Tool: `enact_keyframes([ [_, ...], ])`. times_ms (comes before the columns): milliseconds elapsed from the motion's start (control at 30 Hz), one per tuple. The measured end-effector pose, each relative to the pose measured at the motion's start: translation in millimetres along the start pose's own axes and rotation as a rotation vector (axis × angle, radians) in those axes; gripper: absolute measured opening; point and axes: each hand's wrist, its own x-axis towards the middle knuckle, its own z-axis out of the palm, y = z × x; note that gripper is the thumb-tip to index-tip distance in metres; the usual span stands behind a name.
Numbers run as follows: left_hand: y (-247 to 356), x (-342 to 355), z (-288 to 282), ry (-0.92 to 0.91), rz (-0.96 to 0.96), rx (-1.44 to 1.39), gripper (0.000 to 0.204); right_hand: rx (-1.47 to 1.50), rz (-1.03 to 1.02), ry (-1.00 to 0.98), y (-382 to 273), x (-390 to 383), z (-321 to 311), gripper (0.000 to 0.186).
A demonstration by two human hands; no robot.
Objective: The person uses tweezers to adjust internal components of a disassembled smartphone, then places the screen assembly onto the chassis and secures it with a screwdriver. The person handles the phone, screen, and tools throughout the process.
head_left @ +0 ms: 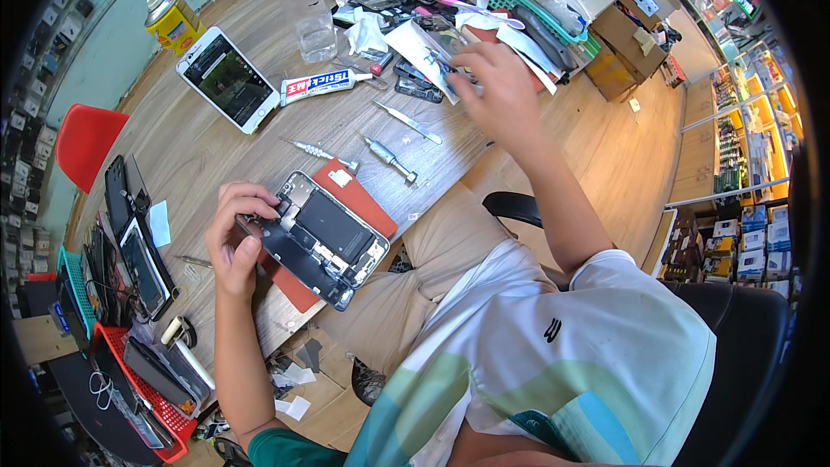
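Note:
My left hand (235, 238) grips an opened smartphone (335, 227) at its left edge, thumb and fingers closed round it. The phone's black battery and inner parts face up, and its dark display panel (303, 259) lies folded out along the near side. Beneath the phone is a reddish-brown mat (356, 199). Farther back on the right, my right hand (500, 95) reaches over a white sheet (424, 56) beside a heap of phone parts. Its fingers are curved with a gap between thumb and forefinger; nothing shows between them.
Two metal screwdrivers (389, 160) and tweezers (408, 121) lie past the mat. A white phone (227, 79) with a lit screen leans by a yellow can (173, 24), a glue tube (318, 85) and a clear bottle (309, 17). Red basket (177, 424) at left; green baskets behind.

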Motion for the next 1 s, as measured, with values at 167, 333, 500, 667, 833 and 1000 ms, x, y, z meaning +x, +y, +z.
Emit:
enact_keyframes([
  [167, -0.2, -3.7, -0.3, 0.022, -0.020, -0.033, 0.065, -0.152, 0.058, 0.076, 36.3, -11.5, -27.2, 0.016],
  [333, 0.1, -3.7, 1.7, 0.049, -0.030, -0.075, 0.065, -0.134, 0.080, 0.039, 37.0, -18.0, -32.9, 0.016],
  [500, 1.6, -5.1, 2.4, 0.062, -0.050, -0.085, 0.067, -0.057, 0.068, 0.045, 23.4, -12.6, -23.7, 0.018],
  [667, 0.8, -6.6, 1.9, 0.067, -0.049, -0.101, 0.068, 0.024, 0.017, 0.030, 13.0, -0.2, -11.8, 0.019],
  [833, -1.7, -5.2, 3.1, 0.067, -0.034, -0.112, 0.069, 0.022, -0.036, -0.056, 35.9, 53.4, 22.3, 0.019],
  [1000, -15.8, -0.3, 8.1, 0.071, -0.020, -0.172, 0.065, -0.063, 0.037, -0.266, 69.1, 107.1, 80.3, 0.026],
])
